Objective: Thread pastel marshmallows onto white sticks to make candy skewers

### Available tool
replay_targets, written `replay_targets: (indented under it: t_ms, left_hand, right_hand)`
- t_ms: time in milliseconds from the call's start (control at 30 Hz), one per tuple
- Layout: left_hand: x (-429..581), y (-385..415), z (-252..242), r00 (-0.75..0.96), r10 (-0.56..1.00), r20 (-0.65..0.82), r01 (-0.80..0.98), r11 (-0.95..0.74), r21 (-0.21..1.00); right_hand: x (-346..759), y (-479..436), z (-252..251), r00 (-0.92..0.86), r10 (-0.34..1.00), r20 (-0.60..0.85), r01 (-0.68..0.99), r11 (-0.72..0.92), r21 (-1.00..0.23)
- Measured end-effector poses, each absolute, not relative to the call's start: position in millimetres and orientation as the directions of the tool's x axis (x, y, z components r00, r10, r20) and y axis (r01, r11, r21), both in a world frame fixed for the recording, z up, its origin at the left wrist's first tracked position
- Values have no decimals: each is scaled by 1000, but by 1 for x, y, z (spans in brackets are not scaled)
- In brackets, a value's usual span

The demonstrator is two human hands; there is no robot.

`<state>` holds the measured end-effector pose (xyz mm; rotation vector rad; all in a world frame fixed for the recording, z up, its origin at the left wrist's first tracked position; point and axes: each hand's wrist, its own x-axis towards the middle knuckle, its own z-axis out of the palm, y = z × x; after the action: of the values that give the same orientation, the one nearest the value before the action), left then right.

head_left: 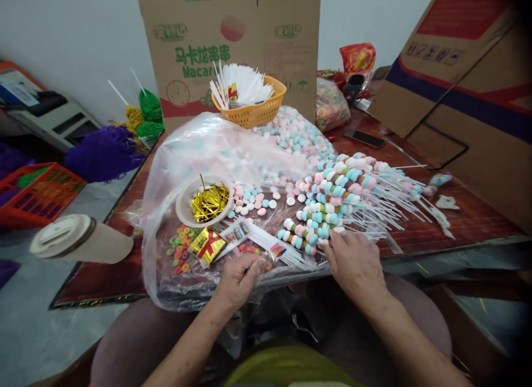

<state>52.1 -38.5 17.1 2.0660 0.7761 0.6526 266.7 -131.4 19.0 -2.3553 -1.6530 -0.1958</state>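
My left hand rests at the near edge of the clear plastic sheet, fingers curled together beside several small coloured ring candies; what it pinches is hidden. My right hand lies over the near end of a pile of marshmallow skewers, its fingers bent down on the white sticks and the nearest skewer. Between the hands lie white sticks and a gold and red packet. Loose pink, blue and white candies are scattered just beyond.
A white bowl holds gold twist ties. An orange basket of white sticks stands before a cardboard box. A phone lies at the right, a lidded cup at the left, more cardboard at the far right.
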Motion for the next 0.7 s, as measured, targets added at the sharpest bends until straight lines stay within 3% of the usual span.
replay_targets:
  t_ms: [33, 100, 233, 300, 500, 700]
  left_hand:
    - [50, -36, 17, 678, 706, 204, 275, -501, 820]
    - [45, -32, 18, 676, 682, 279, 244, -564, 789]
    - [35, -25, 23, 666, 638, 386, 225, -666, 712]
    - [33, -22, 28, 682, 603, 414, 202, -700, 685]
    - [39, -20, 43, 747, 571, 340, 215, -692, 689]
    - [39, -19, 46, 818, 556, 145, 235, -554, 799]
  right_hand:
    - [273, -132, 18, 341, 914, 221, 939, -340, -41]
    - [284, -136, 15, 288, 937, 195, 957, -291, -15]
    - [301, -148, 22, 89, 841, 534, 976, 33, -214]
    - [305, -154, 33, -7, 789, 614, 960, 178, -218]
    - [311, -171, 51, -259, 783, 566, 952, 306, 12]
    - [330, -188, 44, -322, 819, 475, 935, 355, 21]
